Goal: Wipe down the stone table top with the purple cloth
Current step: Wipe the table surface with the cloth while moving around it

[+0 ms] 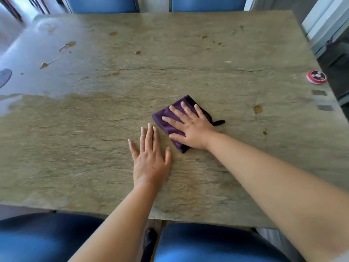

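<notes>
The stone table top is beige-grey with veins and brown specks, and it fills most of the head view. A folded purple cloth lies flat near the middle, a dark loop sticking out at its right. My right hand presses on the cloth with straight, spread fingers and covers much of it. My left hand rests flat on the bare stone just left of and below the cloth, fingers straight, not touching it.
A small round red lid or tin sits near the right table edge. Two dark squares lie below it. Blue chairs stand at the far side and the near side. Glare washes the table's far left.
</notes>
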A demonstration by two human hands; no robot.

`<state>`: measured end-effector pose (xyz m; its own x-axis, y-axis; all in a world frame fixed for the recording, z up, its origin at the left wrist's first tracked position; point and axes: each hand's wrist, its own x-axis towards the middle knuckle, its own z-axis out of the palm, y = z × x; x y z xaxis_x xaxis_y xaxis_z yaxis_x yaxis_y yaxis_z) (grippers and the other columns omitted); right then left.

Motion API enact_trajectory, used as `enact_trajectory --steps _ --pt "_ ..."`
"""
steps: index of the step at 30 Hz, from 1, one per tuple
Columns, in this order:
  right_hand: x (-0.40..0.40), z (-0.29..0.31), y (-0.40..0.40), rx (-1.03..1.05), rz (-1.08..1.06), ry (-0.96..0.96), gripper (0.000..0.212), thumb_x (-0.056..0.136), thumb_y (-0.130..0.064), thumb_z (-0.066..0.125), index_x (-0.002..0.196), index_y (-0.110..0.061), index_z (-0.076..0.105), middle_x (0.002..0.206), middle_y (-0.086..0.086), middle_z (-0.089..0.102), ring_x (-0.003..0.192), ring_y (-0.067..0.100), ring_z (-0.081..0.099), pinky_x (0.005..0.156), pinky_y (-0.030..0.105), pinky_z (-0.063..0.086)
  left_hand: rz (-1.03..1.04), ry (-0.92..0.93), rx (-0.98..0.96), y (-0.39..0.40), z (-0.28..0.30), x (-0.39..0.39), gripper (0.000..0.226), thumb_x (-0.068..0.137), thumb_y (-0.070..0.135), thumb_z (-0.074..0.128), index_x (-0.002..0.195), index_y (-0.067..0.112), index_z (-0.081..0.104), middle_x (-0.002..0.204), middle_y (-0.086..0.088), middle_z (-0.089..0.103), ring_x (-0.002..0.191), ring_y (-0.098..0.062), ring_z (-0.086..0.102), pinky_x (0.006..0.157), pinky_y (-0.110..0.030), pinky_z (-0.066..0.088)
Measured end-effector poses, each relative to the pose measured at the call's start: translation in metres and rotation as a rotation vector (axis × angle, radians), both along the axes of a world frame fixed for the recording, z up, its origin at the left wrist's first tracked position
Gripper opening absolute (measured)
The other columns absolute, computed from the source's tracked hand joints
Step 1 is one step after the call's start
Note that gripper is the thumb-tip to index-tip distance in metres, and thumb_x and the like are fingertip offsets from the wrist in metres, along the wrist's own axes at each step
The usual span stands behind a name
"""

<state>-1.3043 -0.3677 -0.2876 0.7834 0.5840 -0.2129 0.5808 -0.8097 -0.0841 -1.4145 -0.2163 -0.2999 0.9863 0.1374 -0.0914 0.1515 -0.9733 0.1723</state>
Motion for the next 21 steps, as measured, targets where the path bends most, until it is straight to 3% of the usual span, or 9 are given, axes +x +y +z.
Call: enact_trajectory --steps 2,3,5,7,9,13,18,21 --pt "0.009 0.004 -0.035 -0.006 0.110 0.007 0.074 0.076 -0.079 0.003 0.144 -0.053 -0.006 0.159 -0.014 -0.014 0.146 0.019 -0.017 0.116 0.049 -0.010 -0.010 0.012 0.010 0.000 0.001 0.000 0.076 0.089 0.053 0.006 0.154 0.015 -0.007 0.161 0.004 -0.015 0.146 -0.013 -0.021 0.118 -0.053 -0.010" --pt "0.017 0.005 -0.049 -0.009 0.058 0.016 0.079 0.071 -0.082 0.000 0.144 -0.053 -0.006 0.159 -0.013 -0.013 0.146 0.019 -0.016 0.116 0.048 -0.008 -0.014 0.015 0.011 0.000 0.001 0.001 0.075 0.089 0.053 0.006 0.154 0.016 -0.008 0.161 0.005 -0.016 0.146 -0.013 -0.021 0.118 -0.054 -0.009" --pt "0.029 0.002 -0.061 -0.003 -0.223 0.031 0.082 0.070 -0.086 -0.003 0.145 -0.052 -0.007 0.159 -0.011 -0.014 0.147 0.020 -0.016 0.116 0.049 -0.008 -0.021 0.021 0.013 0.000 0.001 0.001 0.074 0.090 0.053 0.006 0.153 0.017 -0.009 0.161 0.005 -0.018 0.146 -0.013 -0.022 0.117 -0.054 -0.010" --pt "0.029 -0.002 -0.044 -0.018 -0.530 0.016 0.072 0.082 -0.079 0.007 0.146 -0.048 -0.006 0.160 -0.008 -0.015 0.146 0.023 -0.017 0.116 0.051 -0.010 -0.022 0.013 0.017 0.000 0.001 0.001 0.074 0.090 0.053 0.005 0.153 0.018 -0.010 0.160 0.006 -0.019 0.146 -0.013 -0.022 0.117 -0.054 -0.011" --pt "0.015 -0.003 -0.013 -0.007 -0.655 0.004 0.069 0.088 -0.072 0.015 0.148 -0.043 -0.004 0.160 -0.004 -0.015 0.146 0.028 -0.017 0.114 0.055 -0.011 -0.025 0.010 0.020 -0.001 0.000 0.002 0.073 0.090 0.052 0.005 0.154 0.018 -0.008 0.161 0.006 -0.017 0.146 -0.013 -0.021 0.117 -0.054 -0.011" --pt "-0.061 0.000 0.003 0.010 -0.383 -0.013 0.069 0.088 -0.070 0.011 0.148 -0.042 -0.010 0.158 -0.005 -0.020 0.144 0.027 -0.023 0.114 0.055 -0.013 -0.029 0.021 0.022 0.000 -0.001 0.003 0.076 0.085 0.047 0.000 0.154 0.017 -0.005 0.161 0.005 -0.016 0.147 -0.014 -0.019 0.117 -0.055 -0.009" --pt "-0.125 -0.004 -0.091 0.057 0.076 -0.062 0.067 0.088 -0.071 0.021 0.148 -0.047 0.005 0.161 -0.009 -0.001 0.148 0.023 -0.005 0.118 0.050 -0.003 -0.028 0.017 -0.001 -0.001 0.001 0.001 0.065 0.096 0.041 0.016 0.154 0.017 0.001 0.162 0.003 -0.009 0.148 -0.016 -0.015 0.117 -0.056 -0.008" --pt "-0.113 -0.003 -0.116 0.030 -0.200 -0.056 0.069 0.083 -0.074 0.015 0.146 -0.050 0.002 0.160 -0.012 -0.002 0.148 0.020 -0.007 0.118 0.054 0.004 -0.040 -0.017 -0.054 -0.012 0.004 -0.005 0.058 0.100 0.034 0.020 0.154 0.017 0.009 0.163 0.002 -0.001 0.149 -0.015 -0.011 0.118 -0.055 -0.006"
